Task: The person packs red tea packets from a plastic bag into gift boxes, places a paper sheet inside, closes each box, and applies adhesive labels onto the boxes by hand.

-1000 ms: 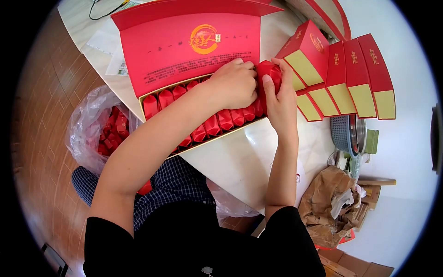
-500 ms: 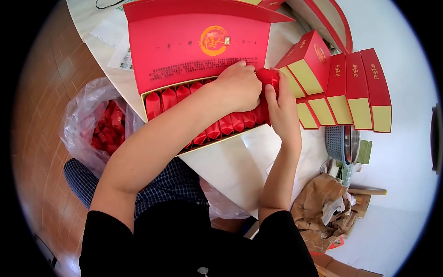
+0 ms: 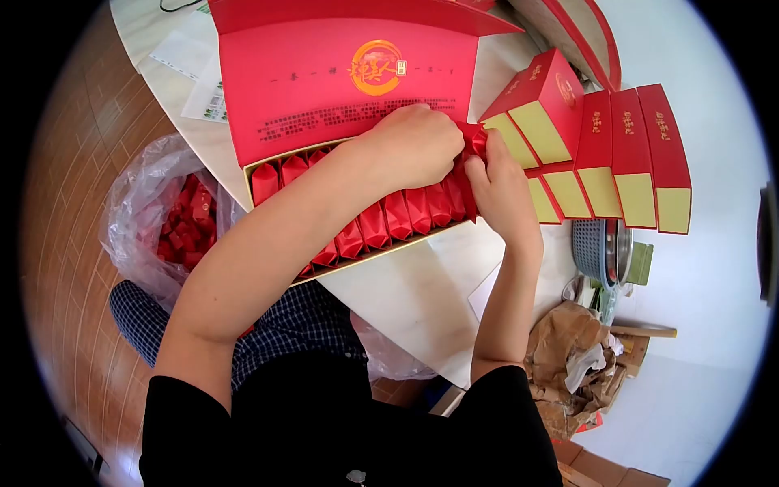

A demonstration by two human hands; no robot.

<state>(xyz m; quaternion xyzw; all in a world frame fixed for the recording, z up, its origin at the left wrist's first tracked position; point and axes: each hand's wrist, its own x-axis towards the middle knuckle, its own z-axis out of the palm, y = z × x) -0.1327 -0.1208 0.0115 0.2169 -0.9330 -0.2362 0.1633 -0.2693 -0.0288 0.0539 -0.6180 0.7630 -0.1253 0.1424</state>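
Observation:
An open red gift box, with a gold emblem and dark print inside its raised lid, lies on the table. A row of shiny red foil packets fills its tray. At the tray's right end, my right hand pinches a red packet between thumb and fingers. My left hand reaches across the box, its fingers curled down against that same packet; the fingertips are mostly hidden. My left forearm covers part of the row.
Closed red-and-yellow boxes are stacked at the right. A clear plastic bag of red packets stands at the left, below the table edge. Papers lie behind. A grey basket and crumpled brown paper sit at the right.
My left hand has shifted slightly, its fingers still curled. My right hand has moved slightly right and down, and the packet between my hands sits a little lower.

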